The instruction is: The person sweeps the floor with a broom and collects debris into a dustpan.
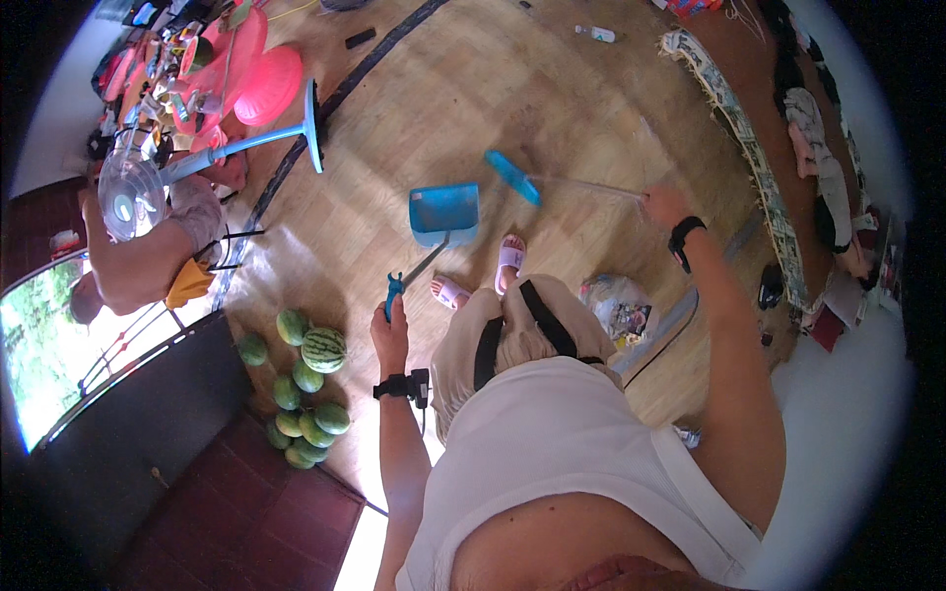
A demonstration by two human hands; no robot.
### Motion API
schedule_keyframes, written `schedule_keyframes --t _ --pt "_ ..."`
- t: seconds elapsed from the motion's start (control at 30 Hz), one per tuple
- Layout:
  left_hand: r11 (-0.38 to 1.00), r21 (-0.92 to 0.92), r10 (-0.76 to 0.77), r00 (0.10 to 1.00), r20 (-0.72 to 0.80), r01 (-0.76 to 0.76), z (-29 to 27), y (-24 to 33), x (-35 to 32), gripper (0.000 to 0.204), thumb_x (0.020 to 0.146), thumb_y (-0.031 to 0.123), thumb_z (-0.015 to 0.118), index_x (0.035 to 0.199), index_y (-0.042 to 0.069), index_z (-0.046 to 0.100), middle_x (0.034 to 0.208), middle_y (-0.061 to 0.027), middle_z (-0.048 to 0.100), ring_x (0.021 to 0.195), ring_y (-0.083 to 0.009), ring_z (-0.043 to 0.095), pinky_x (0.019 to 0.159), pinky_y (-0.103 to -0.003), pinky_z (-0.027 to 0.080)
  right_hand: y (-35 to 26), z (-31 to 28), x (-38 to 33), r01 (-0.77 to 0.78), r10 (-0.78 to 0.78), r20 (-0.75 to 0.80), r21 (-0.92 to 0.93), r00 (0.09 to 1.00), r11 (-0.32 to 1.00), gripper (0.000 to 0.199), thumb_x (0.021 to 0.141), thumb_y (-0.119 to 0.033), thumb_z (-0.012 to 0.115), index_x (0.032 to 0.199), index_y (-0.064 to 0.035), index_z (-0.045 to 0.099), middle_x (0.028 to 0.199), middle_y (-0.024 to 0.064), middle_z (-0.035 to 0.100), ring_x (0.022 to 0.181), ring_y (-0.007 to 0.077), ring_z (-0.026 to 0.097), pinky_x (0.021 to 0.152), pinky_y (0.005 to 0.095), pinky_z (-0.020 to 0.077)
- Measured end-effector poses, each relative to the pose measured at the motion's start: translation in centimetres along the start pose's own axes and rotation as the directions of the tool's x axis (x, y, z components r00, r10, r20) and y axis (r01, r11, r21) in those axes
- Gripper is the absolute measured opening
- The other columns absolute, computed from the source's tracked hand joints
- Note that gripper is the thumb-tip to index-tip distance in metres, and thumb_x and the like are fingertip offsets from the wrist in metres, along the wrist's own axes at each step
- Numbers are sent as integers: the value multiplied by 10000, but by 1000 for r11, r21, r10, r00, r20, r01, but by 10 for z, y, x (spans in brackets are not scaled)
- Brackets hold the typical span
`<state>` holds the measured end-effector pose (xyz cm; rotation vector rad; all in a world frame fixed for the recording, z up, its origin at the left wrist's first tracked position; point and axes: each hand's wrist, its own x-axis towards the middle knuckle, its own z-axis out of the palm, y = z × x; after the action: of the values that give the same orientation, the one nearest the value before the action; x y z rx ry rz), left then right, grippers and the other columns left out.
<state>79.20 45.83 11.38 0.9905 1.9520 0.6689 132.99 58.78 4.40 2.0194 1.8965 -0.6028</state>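
My left hand (pixel 390 333) is closed round the blue-ended handle of a long-handled dustpan (pixel 445 236). The blue pan lies on the floor in front of my feet, with its open side facing away from me. Out to the right, my right hand (pixel 668 209) grips the thin pale stick of a broom (pixel 512 177). The blue broom head is on or just above the floor, right of the pan and apart from it. Whatever lies inside the pan is too small to make out.
Several watermelons (pixel 323 350) lie on the floor at left. A blue-based standing fan (pixel 311 128) and a seated person (pixel 163 246) are beyond them. A pink stool (pixel 270 87) stands far left. By my right leg is a filled plastic bag (pixel 619 305); a bottle (pixel 596 33) lies far off.
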Motion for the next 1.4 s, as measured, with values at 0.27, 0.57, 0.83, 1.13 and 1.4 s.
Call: schedule_keyframes --t 0.27,0.57,0.83,1.13,1.4 --pt "999 -40 7 999 37 -6 19 13 7 334 871 313 517 693 30 503 531 4 444 458 -81 394 418 -249 307 -24 -27 1 -61 52 -64 -153 997 986 194 807 -189 494 839 -38 612 851 176 597 820 344 562 712 440 445" --pt "999 2 36 996 81 -36 40 3 27 329 865 310 524 728 10 528 548 -10 464 473 -88 415 430 -258 330 47 86 -147 -320 226 247 466 942 825 211 831 -199 459 716 -25 490 580 126 495 509 250 501 443 387 371" --pt "997 46 62 988 139 -69 49 19 34 337 863 309 522 775 -15 548 554 -28 482 479 -103 422 433 -274 334 -22 88 -185 -544 138 528 794 838 270 242 739 -62 509 499 -56 473 452 45 445 368 138 424 351 293 295" --pt "979 162 93 979 182 -123 53 15 38 348 865 322 512 776 -14 544 560 -58 490 490 -135 459 460 -301 364 -72 90 -71 -212 -196 200 976 960 -43 251 774 -94 461 524 -78 443 512 21 432 459 116 411 435 247 305" --pt "966 177 133 947 291 -190 58 34 42 356 865 343 514 772 1 535 551 -23 472 471 -108 432 430 -273 342 -81 97 -96 -197 -87 180 943 980 -267 276 753 -59 481 491 -87 398 469 4 399 422 96 383 401 253 292"
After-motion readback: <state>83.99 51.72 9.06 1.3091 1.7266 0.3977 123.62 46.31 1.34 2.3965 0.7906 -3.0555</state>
